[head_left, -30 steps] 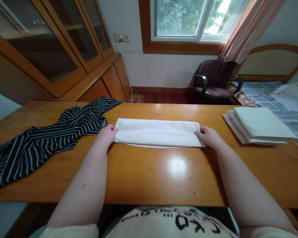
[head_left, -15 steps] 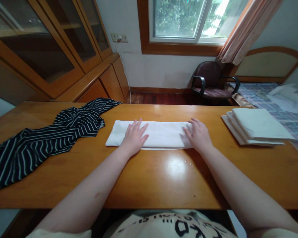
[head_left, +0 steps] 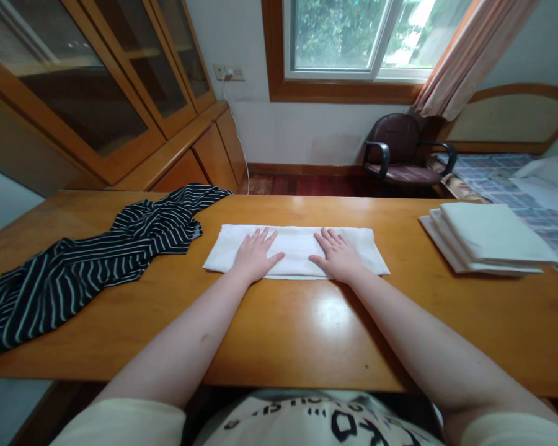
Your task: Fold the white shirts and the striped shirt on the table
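A white cloth (head_left: 292, 251), folded into a long flat strip, lies crosswise on the wooden table (head_left: 279, 334) in front of me. My left hand (head_left: 255, 255) rests flat on its left part, fingers spread and thumb pointing right. On the right of the cloth's middle lies my right hand (head_left: 337, 254), palm down, its fingers apart and thumb pointing left. Neither hand grips the cloth; both press on its upper face. The cloth's right end sticks out past my right hand.
A black-and-white striped garment (head_left: 121, 248) lies crumpled along the table's left side. At the right stands a stack of folded white cloths (head_left: 493, 235). Beyond the table are an office chair (head_left: 397, 148), a bed (head_left: 497, 173) and a glass-door cabinet (head_left: 121, 93).
My right hand has slid left from the cloth's right end toward its middle, uncovering that end. My left hand stays on the left part. The view has shifted slightly.
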`<state>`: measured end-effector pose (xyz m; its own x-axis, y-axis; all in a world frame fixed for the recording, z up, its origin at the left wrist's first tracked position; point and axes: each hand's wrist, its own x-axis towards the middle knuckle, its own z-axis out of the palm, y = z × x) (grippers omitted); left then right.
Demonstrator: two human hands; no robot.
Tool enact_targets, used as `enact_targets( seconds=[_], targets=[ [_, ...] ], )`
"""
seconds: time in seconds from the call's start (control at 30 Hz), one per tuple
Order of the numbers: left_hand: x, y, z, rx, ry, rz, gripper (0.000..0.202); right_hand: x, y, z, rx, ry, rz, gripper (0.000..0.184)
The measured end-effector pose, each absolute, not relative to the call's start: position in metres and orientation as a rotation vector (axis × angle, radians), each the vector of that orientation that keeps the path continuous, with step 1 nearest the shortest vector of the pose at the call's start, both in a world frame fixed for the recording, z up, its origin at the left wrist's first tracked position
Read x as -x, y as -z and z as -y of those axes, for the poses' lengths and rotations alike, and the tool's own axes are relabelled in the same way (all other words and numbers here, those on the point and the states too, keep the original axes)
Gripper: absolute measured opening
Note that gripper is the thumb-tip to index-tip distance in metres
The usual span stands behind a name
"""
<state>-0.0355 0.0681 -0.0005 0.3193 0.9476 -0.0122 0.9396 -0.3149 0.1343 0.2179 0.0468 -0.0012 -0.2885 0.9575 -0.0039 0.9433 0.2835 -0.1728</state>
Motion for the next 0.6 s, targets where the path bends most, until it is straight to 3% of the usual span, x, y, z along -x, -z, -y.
enact_targets(
  seconds=[0.17, 0.4, 0.6],
  targets=[
    [0.066, 0.004, -0.075, -2.402, -0.057, -1.968, 0.067, -0.243, 0.003, -0.047, 2.049, -0.156, 2.278, 0.078],
    [0.079, 0.004, -0.075, -2.146, -0.043, -2.231, 0.087, -0.274, 0.011, -0.046, 2.347, -0.134, 1.961, 0.094],
    [0.071, -0.011, -0.087, -1.896, -0.010, -2.299, 0.083, -0.275, 0.014, -0.048, 2.368, -0.133, 1.950, 0.095]
  ],
)
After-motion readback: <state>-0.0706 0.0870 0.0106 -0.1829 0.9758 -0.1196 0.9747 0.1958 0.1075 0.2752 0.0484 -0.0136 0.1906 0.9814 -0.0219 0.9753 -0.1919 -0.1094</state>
